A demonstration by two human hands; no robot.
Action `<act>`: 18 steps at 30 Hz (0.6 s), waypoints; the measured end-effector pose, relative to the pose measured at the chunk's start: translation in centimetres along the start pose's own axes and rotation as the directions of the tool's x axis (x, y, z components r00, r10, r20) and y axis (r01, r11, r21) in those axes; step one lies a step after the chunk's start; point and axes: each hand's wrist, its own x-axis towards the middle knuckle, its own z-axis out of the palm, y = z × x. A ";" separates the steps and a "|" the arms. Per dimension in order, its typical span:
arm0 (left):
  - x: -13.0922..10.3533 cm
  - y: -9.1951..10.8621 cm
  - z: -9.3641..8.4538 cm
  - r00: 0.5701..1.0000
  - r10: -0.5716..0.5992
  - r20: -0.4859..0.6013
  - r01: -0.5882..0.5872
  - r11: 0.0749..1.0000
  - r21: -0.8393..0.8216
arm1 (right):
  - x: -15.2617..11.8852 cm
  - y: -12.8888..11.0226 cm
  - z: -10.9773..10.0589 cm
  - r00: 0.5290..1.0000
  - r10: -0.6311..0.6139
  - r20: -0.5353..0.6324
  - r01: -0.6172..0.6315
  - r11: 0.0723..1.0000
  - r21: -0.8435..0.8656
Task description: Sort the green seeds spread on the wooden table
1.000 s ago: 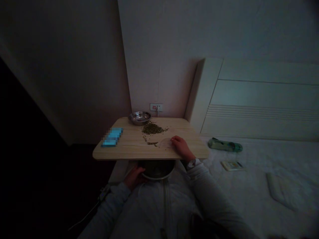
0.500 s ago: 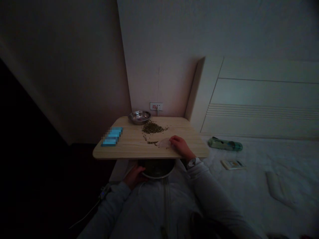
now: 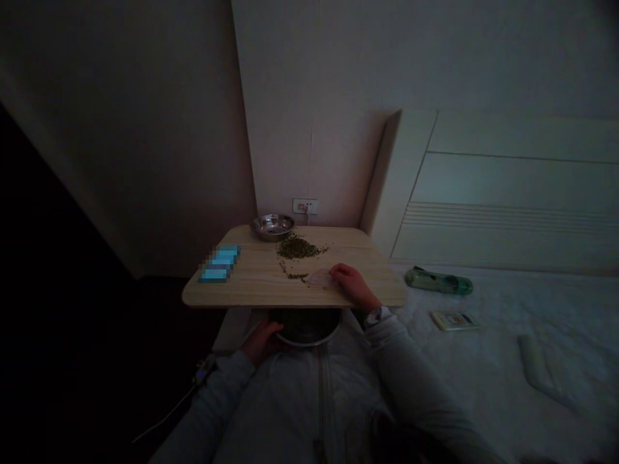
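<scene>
My right hand rests low over the wooden tabletop, its fingers pinched on a thin, clear, rounded plastic piece. Just left of that piece lies a short line of small dark green grains. A larger loose pile of the same grains is spread farther back. Below the table's front edge, a wide bowl with a pale rim sits at my lap, its back part hidden by the table. My left hand grips the bowl's left side, thumb at the rim.
The small wooden table carries a shiny metal bowl at the back and a blurred-out blue screen at left. A wall socket is behind. On the bed to the right lie a green bottle and a phone.
Both hands keep nearly the same places, still on the plastic piece and the bowl. The whole view has shifted very slightly.
</scene>
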 end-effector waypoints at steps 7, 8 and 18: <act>0.1 0.0 0.0 1.000 0.010 0.017 -0.010 1.000 -0.016 | 0.0 0.0 0.0 1.000 -0.005 0.022 0.006 1.000 -0.031; 0.1 0.0 0.0 1.000 0.005 0.012 -0.004 1.000 -0.017 | -0.1 -0.1 0.0 1.000 -0.003 0.024 0.004 0.999 -0.037; -0.4 0.6 0.5 0.999 -0.029 -0.030 0.029 1.000 0.003 | -0.3 0.1 0.2 0.997 -0.017 0.071 0.026 0.992 -0.127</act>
